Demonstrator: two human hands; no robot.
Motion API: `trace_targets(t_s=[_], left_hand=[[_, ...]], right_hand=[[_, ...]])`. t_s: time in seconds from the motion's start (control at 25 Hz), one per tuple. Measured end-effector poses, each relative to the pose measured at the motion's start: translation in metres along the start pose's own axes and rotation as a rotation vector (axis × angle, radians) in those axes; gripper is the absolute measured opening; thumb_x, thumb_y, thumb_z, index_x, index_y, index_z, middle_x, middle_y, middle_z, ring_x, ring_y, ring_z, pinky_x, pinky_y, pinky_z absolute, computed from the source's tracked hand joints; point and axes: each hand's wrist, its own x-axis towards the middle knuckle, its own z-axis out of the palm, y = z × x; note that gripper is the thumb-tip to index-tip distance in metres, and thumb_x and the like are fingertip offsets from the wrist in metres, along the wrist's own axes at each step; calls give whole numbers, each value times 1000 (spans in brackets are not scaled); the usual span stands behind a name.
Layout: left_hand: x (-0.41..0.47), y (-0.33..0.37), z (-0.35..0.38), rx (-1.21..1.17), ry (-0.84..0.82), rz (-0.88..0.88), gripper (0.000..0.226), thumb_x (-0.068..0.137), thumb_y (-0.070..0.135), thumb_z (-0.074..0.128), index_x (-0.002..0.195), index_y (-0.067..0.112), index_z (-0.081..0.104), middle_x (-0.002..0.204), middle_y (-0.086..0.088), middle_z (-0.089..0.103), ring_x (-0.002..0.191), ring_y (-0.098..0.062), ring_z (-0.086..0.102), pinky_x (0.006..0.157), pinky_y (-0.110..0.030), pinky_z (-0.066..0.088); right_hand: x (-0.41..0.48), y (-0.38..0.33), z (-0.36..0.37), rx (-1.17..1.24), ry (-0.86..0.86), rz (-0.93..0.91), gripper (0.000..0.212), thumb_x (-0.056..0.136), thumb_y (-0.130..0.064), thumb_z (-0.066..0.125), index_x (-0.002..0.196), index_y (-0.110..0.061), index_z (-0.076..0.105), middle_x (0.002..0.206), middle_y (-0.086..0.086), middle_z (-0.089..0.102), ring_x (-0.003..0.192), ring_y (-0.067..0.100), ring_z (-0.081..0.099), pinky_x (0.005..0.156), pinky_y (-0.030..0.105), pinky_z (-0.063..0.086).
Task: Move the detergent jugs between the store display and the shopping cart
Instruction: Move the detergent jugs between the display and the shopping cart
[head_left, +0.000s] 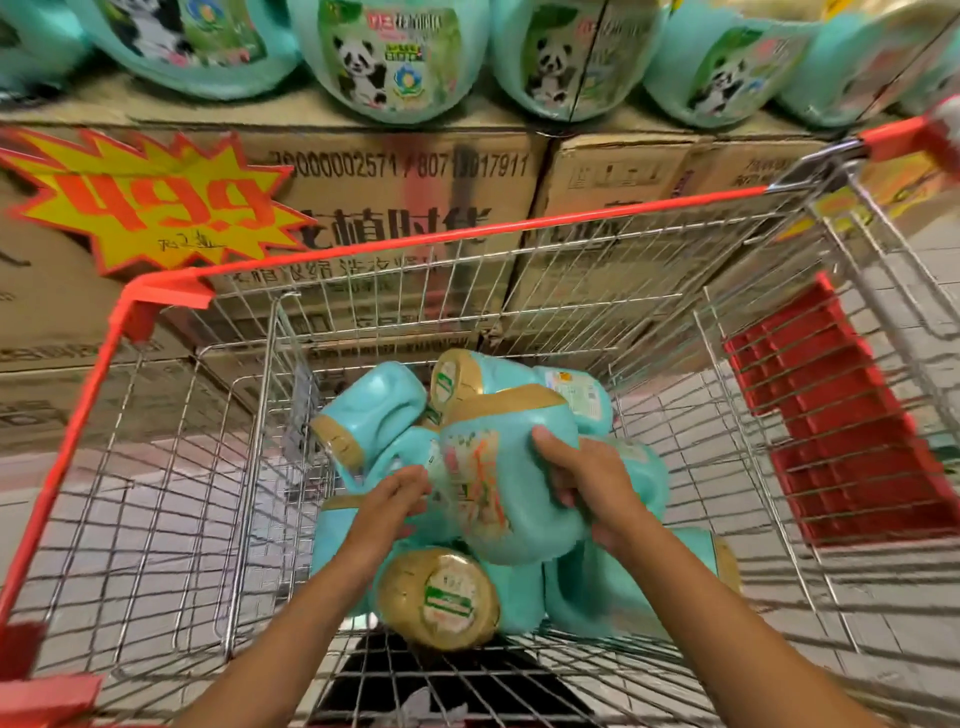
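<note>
Right hand (587, 483) grasps teal plastic gold-capped detergent jug (498, 467) at its 3 o'clock; left hand (395, 499) at 9 o'clock, grip unclear. Yellow starburst sign (150, 202), 10 o'clock: "49.9".

A shop aisle, wire shopping cart (467, 244) with red rim, teal panda-label detergent jugs (387, 57) lined along the display's edge on stacked cardboard cartons (395, 171), yellow starburst price sign (156, 202) reading 49.9

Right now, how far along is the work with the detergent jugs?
Done: several piled jugs lie in the cart. In hand: the right hand grips the top jug, the left hand at its side. Left: display jugs stand on boxes; loading or unloading, I cannot tell.
</note>
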Motion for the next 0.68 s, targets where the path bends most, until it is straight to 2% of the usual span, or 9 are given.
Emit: trace_targets(t_s=[0.08,0.16,0.24,0.36,0.52,0.68], left_hand=[[-7,4,4,-96,-74,34,17,97,34,47,98,27,63,96,11,70,88,-8,64,71,-27,49],[-12,8,8,-251,-156,82,27,88,39,50,105,23,64,95,8,74,84,-9,69,65,-26,54],[-16,12,10,-353,-202,135,36,82,38,52,113,21,62,99,6,76,88,-10,72,65,-25,58],[-28,19,8,-355,-221,197,35,82,39,55,113,24,62,100,10,76,91,-7,72,66,-20,56],[-49,23,-4,-376,-180,258,47,83,40,60,127,21,59,114,-5,73,101,-20,71,70,-26,58],[-77,31,-28,-412,-56,333,46,83,38,61,125,19,60,108,-7,74,94,-24,73,66,-29,58]], right_hand=[[-20,-10,-4,191,-63,64,37,69,-39,74,53,-23,44,45,-6,30,37,7,26,35,18,23],[-34,-13,-5,303,-104,116,36,71,-39,68,56,-20,42,43,-6,28,35,6,24,33,17,25],[-44,-10,-1,334,-128,122,37,75,-40,65,56,-18,41,42,-6,27,34,6,24,33,17,27],[-49,-4,3,331,-100,86,40,75,-46,66,60,-13,48,42,-4,31,37,9,27,37,18,29],[-50,-2,12,183,-21,9,46,75,-57,67,62,-14,56,52,6,42,48,16,40,53,28,37],[-56,-10,44,168,-48,-31,46,70,-57,69,72,-12,59,60,8,49,50,16,46,53,27,41]])
